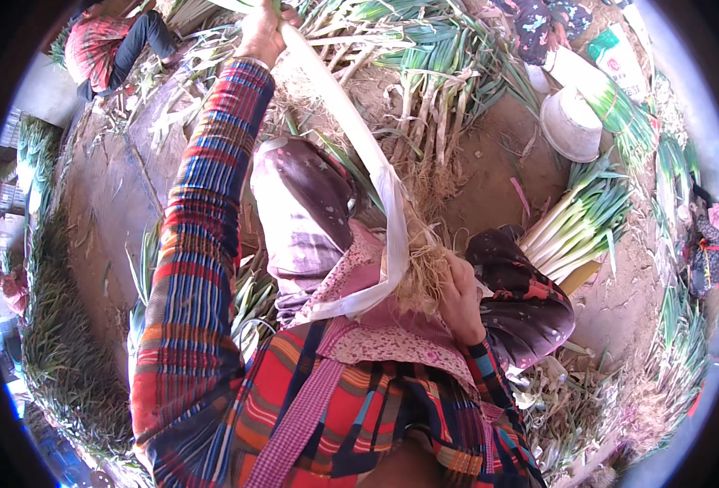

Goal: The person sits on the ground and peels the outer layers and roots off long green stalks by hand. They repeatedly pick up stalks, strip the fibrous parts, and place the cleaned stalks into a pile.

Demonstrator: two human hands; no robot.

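Note:
My left hand is raised at the top of the view, wrapped around a long white Welsh onion stalk near its green leaves. The stalk slants down towards my lap. A loose pale strip of outer skin hangs from its lower part and curls across my pink apron. By my right knee, my right hand is closed against a tangle of dry roots and husks. Its fingertips are partly hidden. Whether the roots still join the stalk is unclear.
Unpeeled onions with roots lie ahead on bare soil. Peeled white onions are piled at the right, near an upturned pale bucket. A co-worker sits upper left; another person's hands are near a tied bundle.

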